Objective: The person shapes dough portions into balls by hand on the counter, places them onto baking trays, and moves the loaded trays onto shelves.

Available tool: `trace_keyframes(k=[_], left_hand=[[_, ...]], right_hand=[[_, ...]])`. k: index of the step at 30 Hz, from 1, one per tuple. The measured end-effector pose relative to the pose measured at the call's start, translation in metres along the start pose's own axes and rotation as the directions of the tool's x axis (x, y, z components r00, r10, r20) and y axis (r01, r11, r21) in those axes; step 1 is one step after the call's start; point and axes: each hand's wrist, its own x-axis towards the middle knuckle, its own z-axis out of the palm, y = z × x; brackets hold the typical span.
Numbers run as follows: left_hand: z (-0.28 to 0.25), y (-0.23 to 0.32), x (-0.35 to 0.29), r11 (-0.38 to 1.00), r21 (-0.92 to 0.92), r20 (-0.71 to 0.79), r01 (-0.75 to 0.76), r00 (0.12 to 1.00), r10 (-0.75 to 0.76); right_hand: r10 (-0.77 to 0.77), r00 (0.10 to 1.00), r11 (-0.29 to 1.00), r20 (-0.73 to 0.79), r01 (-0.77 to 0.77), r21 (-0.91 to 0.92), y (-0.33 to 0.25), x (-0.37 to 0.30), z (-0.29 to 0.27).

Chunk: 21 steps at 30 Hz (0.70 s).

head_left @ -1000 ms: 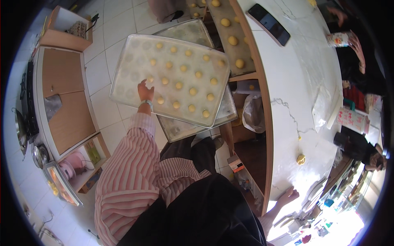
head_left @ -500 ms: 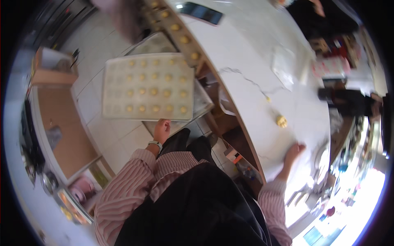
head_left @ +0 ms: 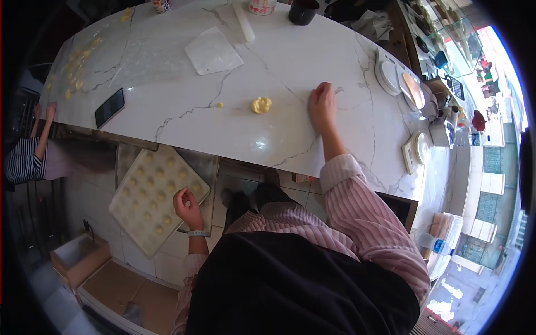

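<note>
On the white marbled table my right hand (head_left: 322,109) rests with its fingers curled in; their inner side is hidden. To its left, apart from it, lies a small yellow dough round (head_left: 261,105) with a hollow pressed in its top. A yellow crumb (head_left: 220,105) sits farther left. Below the table's front edge, my left hand (head_left: 188,209) hovers over the right side of a pale tray (head_left: 146,245), fingers bent together. Whatever they may hold cannot be made out. Rows of yellow dough balls (head_left: 161,196) fill the tray, which sits turned at an angle over another tray.
A phone (head_left: 110,108) lies near the table's front edge. Farther back are a translucent scraper sheet (head_left: 213,51), a white roller (head_left: 243,21) and a dark cup (head_left: 304,11). Scales (head_left: 416,152) stand at the right. At far left another person's hands (head_left: 50,111) touch the table edge.
My view has swung round toward the table. My left hand now appears over the tray's dough balls instead of at its near edge. My right hand stays on the tabletop beside the dough round.
</note>
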Motion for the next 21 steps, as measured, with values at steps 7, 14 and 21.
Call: trace_keyframes(k=[7, 14, 21], left_hand=[[0.023, 0.049, -0.009, 0.986, -0.112, 0.045, -0.123, 0.991, 0.128], [0.037, 0.09, -0.012, 0.97, -0.215, 0.02, -0.114, 0.992, 0.121], [0.041, 0.115, -0.017, 0.949, -0.253, -0.062, -0.19, 0.982, 0.181]], right_hand=[[-0.136, 0.987, 0.936, 0.083, 0.1, 0.337, -0.016, -0.077, -0.037], [-0.106, 0.926, 0.901, 0.361, -0.065, 0.43, 0.004, -0.021, -0.071], [-0.367, 0.734, 0.847, 0.571, 0.01, 0.531, 0.002, -0.073, -0.06]])
